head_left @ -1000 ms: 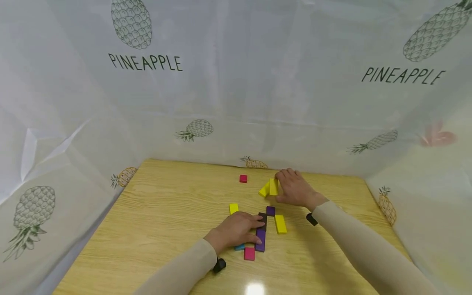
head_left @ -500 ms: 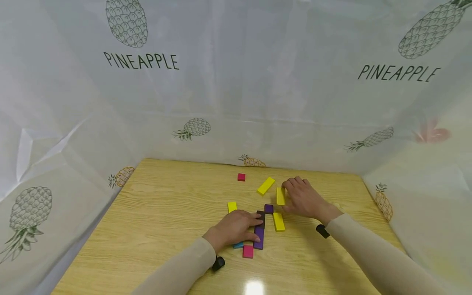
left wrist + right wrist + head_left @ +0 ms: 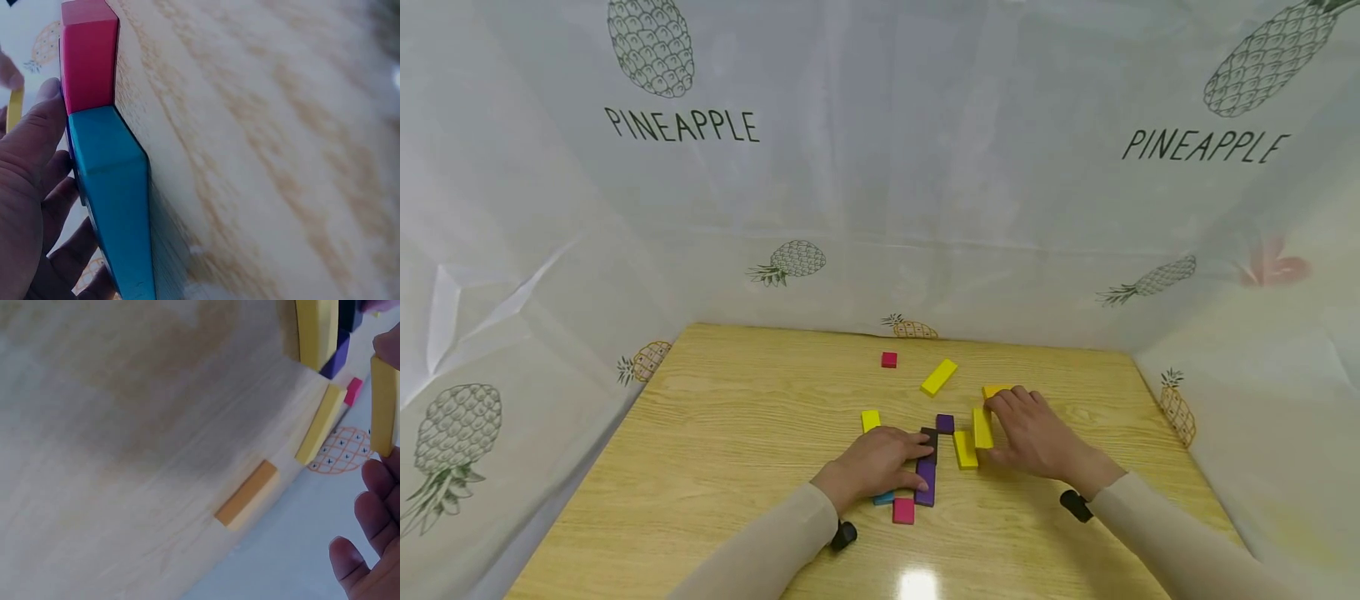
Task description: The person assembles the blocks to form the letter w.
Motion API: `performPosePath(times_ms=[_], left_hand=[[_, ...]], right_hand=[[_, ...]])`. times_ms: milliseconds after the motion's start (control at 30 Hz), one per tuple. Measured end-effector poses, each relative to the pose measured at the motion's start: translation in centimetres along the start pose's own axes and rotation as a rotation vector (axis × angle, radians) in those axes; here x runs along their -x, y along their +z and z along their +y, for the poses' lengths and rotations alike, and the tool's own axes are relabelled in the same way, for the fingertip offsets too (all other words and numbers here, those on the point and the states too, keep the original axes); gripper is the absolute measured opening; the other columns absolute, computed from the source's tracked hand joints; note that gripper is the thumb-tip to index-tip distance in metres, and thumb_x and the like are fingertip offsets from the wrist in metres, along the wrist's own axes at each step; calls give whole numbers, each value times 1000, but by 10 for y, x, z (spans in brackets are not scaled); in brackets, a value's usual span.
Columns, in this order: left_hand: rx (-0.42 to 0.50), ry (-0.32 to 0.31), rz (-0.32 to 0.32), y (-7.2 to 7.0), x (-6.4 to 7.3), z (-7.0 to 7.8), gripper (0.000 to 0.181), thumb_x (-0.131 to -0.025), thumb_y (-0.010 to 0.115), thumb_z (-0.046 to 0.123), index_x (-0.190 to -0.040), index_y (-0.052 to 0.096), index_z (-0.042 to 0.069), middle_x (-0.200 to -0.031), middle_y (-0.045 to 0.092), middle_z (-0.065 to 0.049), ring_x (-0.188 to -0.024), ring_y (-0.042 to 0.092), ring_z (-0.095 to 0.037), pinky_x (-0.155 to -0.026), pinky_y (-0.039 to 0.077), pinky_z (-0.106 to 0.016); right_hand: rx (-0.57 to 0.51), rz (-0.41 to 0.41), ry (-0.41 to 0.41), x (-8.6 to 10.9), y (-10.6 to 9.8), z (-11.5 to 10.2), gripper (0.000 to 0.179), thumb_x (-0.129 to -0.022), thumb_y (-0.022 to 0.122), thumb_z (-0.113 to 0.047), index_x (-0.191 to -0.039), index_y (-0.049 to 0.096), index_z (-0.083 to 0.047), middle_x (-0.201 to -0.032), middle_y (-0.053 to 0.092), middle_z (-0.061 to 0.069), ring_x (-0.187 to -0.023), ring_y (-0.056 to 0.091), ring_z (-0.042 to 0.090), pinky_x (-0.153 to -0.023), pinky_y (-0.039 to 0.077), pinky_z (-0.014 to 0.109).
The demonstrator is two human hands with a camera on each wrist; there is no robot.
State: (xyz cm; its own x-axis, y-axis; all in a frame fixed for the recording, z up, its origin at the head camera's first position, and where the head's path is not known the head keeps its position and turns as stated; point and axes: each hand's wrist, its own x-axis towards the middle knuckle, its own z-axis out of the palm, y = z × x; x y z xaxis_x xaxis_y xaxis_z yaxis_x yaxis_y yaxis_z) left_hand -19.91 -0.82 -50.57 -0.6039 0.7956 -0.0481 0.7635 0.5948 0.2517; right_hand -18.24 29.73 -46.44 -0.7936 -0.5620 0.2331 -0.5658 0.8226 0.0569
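Right hand: thumb and fingertips pinch a yellow block by its ends.
Yellow block: just beside its flat yellow neighbour; whether they touch, I can't tell from here.
Left hand: fingers outstretched, a tip on the black block, thumb on the purple one.
Pinch: I'd keep it light and level, lest the neighbour get nudged.
Black-purple row: best steadied by gentle pressure, not pushed.
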Motion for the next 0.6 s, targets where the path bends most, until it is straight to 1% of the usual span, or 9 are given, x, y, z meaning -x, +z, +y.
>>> performPosePath(times_ms=[267,367,600], left_hand=[[19,-14,3,1,0,1,63,-101,61,59,-153,58,24,-161,51,5,-144,54,-16,-122,41,-36],[23,-13,9,1,0,0,63,-100,62,58,-153,58,24,-161,51,5,-144,54,-16,-122,42,-36],[35,-8,10,0,-1,0,63,-101,63,57,-153,59,23,-161,52,4,-144,54,-17,-122,42,-36]], right_hand=[[-26,-62,-18,23,3,-16,61,-82,86,-48,-123,65,-9,-116,65,3,-104,55,23,-89,50,48],[-31,-87,-23,30,3,-21,61,-83,85,-51,-124,66,-10,-116,66,1,-104,55,22,-89,51,48],[-36,-112,-34,41,5,-33,61,-83,82,-56,-122,68,-12,-115,67,-1,-103,55,18,-90,53,47]])
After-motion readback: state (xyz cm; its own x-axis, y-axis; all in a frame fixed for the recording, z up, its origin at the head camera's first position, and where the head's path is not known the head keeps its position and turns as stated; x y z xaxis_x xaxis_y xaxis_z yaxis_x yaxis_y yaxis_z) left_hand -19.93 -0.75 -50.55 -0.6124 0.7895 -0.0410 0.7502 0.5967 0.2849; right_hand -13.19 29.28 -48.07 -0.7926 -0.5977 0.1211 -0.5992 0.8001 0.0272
